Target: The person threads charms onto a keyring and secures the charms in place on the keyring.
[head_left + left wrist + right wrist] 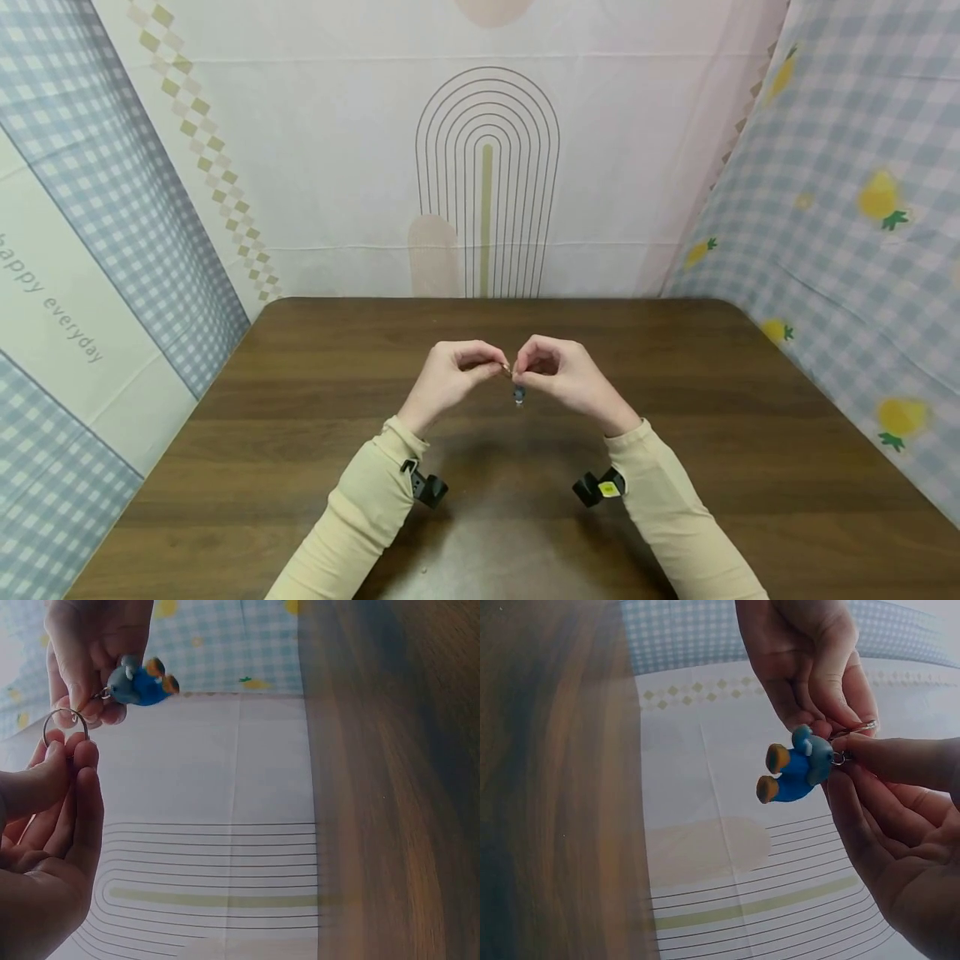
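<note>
Above the table, my left hand [450, 379] pinches a thin metal split ring [86, 724] between thumb and fingertips. My right hand [568, 379] faces it, fingertips close together at the ring's far side. Its thumb and fingers pinch the small metal link at the top of a keychain figurine [796, 771]. In the right wrist view this little figure has a grey-blue head, a blue body and orange-brown feet. It dangles below the right fingertips in the head view. The fingertips partly hide the join between ring and link.
The brown wooden table [300, 450] lies under both hands. Behind it hangs a pale cloth [330, 150] with an arch pattern. Checked cloths flank it on the left [142, 158] and right [825, 275]. Each sleeve carries a black wrist camera [429, 490].
</note>
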`<move>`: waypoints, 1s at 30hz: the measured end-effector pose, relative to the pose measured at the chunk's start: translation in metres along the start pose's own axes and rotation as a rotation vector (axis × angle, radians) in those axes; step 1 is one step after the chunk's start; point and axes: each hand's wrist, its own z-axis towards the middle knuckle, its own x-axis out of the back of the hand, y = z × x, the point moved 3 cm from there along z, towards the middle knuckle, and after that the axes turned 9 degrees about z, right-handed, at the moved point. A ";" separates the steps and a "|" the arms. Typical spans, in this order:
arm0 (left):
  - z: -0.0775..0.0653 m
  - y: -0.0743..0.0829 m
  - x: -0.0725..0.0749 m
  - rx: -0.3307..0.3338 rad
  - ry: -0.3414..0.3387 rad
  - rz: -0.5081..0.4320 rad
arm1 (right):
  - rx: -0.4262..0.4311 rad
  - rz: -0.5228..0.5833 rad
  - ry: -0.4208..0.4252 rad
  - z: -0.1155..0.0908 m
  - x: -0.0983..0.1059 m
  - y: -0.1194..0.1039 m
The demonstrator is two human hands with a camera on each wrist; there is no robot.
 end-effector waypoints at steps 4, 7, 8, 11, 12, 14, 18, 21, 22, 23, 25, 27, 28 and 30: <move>0.000 0.001 0.000 -0.023 -0.006 0.000 | 0.002 -0.003 -0.009 -0.001 0.001 -0.001; 0.000 0.002 0.000 -0.042 -0.009 -0.018 | 0.001 0.005 -0.023 -0.001 0.000 -0.002; 0.000 0.002 0.000 -0.050 -0.010 -0.029 | 0.002 0.006 -0.027 0.000 0.000 -0.002; 0.000 0.002 0.000 -0.059 -0.007 -0.059 | 0.012 0.003 -0.027 0.000 0.000 -0.003; -0.001 0.002 0.000 -0.055 -0.005 -0.075 | 0.015 0.000 -0.025 0.000 0.000 -0.004; -0.001 0.002 0.000 -0.046 -0.004 -0.106 | 0.021 -0.006 -0.023 -0.001 0.000 -0.005; 0.000 0.002 -0.001 -0.025 -0.012 -0.195 | 0.032 -0.012 -0.017 -0.001 0.000 -0.008; 0.001 0.001 -0.002 -0.009 -0.015 -0.248 | 0.046 -0.024 -0.006 -0.001 0.000 -0.010; 0.001 0.001 -0.002 0.002 -0.014 -0.259 | 0.049 -0.030 0.000 -0.001 0.000 -0.011; 0.001 0.000 -0.002 0.014 -0.013 -0.262 | 0.051 -0.036 0.007 -0.001 0.001 -0.011; 0.001 -0.001 -0.002 0.046 -0.013 -0.257 | 0.054 -0.055 0.026 -0.002 0.001 -0.012; 0.000 -0.001 -0.003 0.070 -0.018 -0.244 | 0.061 -0.077 0.056 -0.002 0.001 -0.013; 0.000 -0.002 -0.003 0.079 -0.024 -0.249 | 0.063 -0.089 0.073 -0.002 0.002 -0.013; 0.001 -0.002 -0.005 0.088 -0.041 -0.279 | 0.069 -0.115 0.109 -0.003 0.002 -0.014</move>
